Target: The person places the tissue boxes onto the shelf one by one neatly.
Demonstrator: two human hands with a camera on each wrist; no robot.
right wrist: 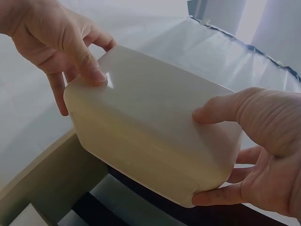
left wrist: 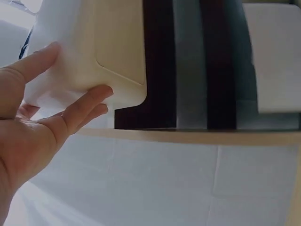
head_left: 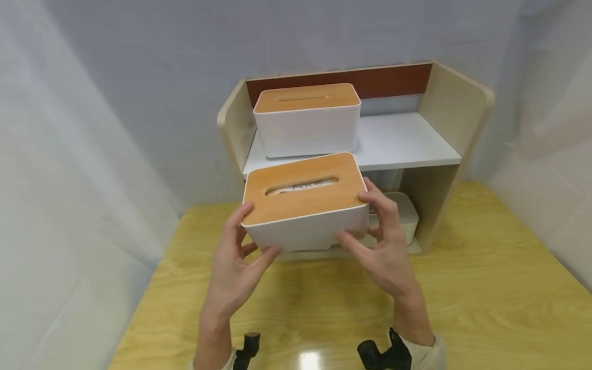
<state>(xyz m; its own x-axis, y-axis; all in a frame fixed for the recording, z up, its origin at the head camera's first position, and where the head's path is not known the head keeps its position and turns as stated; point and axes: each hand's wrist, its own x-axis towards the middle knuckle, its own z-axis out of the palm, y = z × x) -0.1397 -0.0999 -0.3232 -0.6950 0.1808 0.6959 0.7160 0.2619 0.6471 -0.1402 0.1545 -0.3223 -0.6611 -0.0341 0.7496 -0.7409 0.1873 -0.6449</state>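
A white tissue box [head_left: 305, 226] with a wood-coloured lid is held up in front of the shelf, tilted slightly. Through its lid slot a packet with the letters "Face" shows. The left hand [head_left: 236, 272] grips its left end, thumb on the front wall and a fingertip at the lid's edge. Its right end is gripped by the right hand [head_left: 384, 246], thumb on the front wall and fingers round the side. From below, the right wrist view shows the box's pale underside [right wrist: 136, 146] between both hands. The left wrist view has left-hand fingers [left wrist: 89, 101] against the box's lower end.
On the upper board of the small shelf [head_left: 411, 139] stands a larger white tissue box [head_left: 307, 128] with a wooden lid. A lidded pale container [head_left: 407, 216] sits in the lower compartment, partly hidden. The shelf stands on a yellow wood-grain table [head_left: 499, 288], with white sheeting [head_left: 92, 154] around.
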